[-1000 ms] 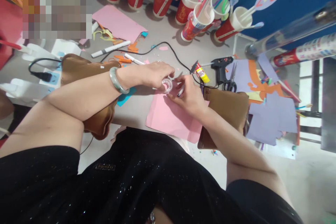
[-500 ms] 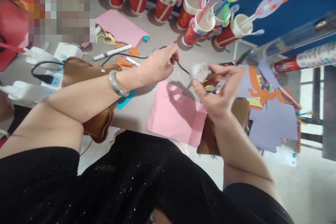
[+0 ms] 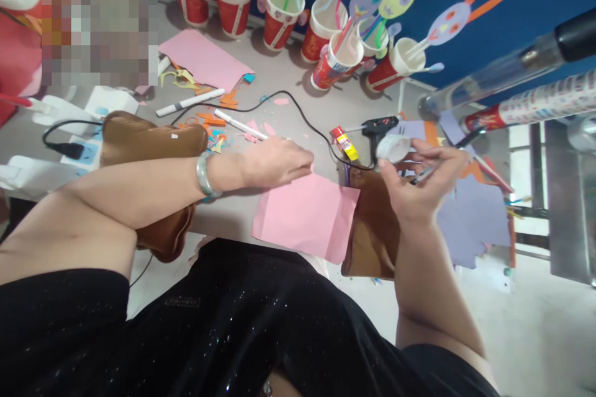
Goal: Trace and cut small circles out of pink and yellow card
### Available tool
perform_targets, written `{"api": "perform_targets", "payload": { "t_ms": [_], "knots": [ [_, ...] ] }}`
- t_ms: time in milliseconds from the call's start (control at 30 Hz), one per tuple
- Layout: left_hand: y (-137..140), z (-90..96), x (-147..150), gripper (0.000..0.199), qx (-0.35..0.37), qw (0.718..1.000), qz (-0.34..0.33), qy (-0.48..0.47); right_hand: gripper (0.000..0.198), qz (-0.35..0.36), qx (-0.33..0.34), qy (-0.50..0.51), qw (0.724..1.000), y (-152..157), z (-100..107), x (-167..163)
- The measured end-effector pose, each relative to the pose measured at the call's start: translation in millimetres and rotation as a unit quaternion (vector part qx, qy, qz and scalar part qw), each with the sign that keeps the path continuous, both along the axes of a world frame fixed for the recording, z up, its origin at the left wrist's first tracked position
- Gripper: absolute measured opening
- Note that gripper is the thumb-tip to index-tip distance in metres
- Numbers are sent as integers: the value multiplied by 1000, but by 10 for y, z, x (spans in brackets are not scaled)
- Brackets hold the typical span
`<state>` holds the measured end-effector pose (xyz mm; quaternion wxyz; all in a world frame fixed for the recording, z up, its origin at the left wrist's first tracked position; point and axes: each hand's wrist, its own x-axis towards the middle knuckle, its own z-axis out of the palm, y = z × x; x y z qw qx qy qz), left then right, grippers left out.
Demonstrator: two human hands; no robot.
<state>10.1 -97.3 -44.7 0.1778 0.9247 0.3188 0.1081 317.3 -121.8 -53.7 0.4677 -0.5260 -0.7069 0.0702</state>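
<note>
My left hand (image 3: 278, 162) lies with its fingers stretched out at the top edge of a pink paper sheet (image 3: 302, 217). It grips nothing. My right hand (image 3: 421, 183) is raised over the right side of the table, its thumb and fingers closed on a small round translucent cap (image 3: 395, 147). A thin pen-like item (image 3: 424, 172) also shows between its fingers, though partly hidden. Just behind the cap lies a black glue gun (image 3: 379, 127), and a red and yellow glue stick (image 3: 345, 144) is left of it.
Red paper cups (image 3: 284, 18) with straws and paper faces line the back. Pink paper (image 3: 205, 59), white markers (image 3: 190, 102) and scraps lie left of centre. Brown cushions (image 3: 153, 142) flank the work area. Purple paper (image 3: 470, 217) and a clear tube (image 3: 493, 74) are at right.
My left hand has come down onto the pink sheet, its fingers straightening. The right hand has moved right with the cap, uncovering the glue stick and glue gun.
</note>
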Motion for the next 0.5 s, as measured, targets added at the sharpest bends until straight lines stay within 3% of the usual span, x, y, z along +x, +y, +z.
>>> {"api": "perform_targets", "payload": {
  "t_ms": [100, 233, 500],
  "knots": [
    [-161, -78, 57, 34, 66, 990, -121, 17, 52, -7, -77, -34, 996, 85, -96, 37],
    [-316, -157, 119, 32, 138, 971, -195, 5, 55, -18, -143, -108, 984, 353, -179, -23],
    [-391, -257, 155, 35, 161, 949, -271, 4, 41, -24, -123, -243, 962, 976, -213, -394]
  ]
}}
